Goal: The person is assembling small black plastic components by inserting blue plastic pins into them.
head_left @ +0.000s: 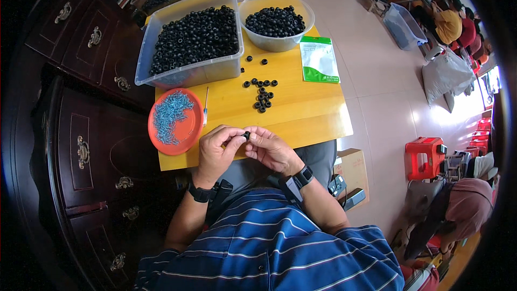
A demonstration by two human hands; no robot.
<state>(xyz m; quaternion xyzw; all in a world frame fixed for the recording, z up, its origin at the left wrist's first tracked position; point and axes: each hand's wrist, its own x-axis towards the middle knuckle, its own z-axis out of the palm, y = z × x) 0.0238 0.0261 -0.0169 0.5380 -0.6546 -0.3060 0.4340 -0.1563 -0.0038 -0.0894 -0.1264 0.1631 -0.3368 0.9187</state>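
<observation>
Just over the table's front edge, my left hand [217, 153] and my right hand [272, 150] pinch a small black ring-shaped part [246, 135] between thumbs and fingers. Fingertips hide much of it. Beside my left hand is a red plate [197, 124] with a heap of tiny silvery-blue pieces [171, 116], too small to name. A thin tool with a metal shaft [206, 105] lies along the plate's right rim. Farther back, several loose black ring parts [262, 97] lie in a cluster on the yellow table [307, 113].
A clear rectangular bin [188, 73] and a round clear tub [277, 42], both full of black rings, stand at the back. A green-and-white packet [319, 60] lies right. Dark drawers [81, 145] border the left. A red stool [425, 159] and other people are off right.
</observation>
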